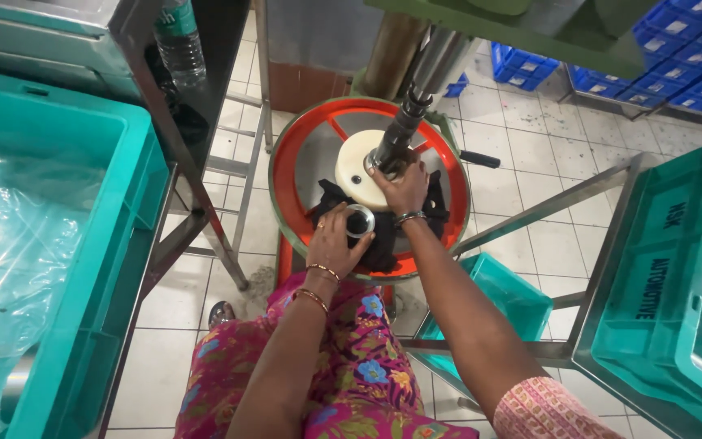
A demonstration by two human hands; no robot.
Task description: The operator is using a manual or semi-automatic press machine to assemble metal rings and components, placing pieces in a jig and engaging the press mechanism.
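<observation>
On the red-rimmed press table (288,175), left hand (336,240) clasps a metal ring (360,220); right hand (405,189) grips the ram's tip (390,154) above the white disc (353,167).

Counted in view: two hands, left hand (336,240) and right hand (404,189). One metal ring (360,220). One black cloth (383,236). One cream disc (357,167). One red-rimmed round table (286,175). One press shaft (404,126). One water bottle (180,41). Teal crates: three, one at left (83,244), one at right (676,293), one smaller on the floor (505,301). Blue crates (676,49): a stacked group at upper right, too crowded to count exactly. Bangles (318,284): at least two on the left wrist.
</observation>
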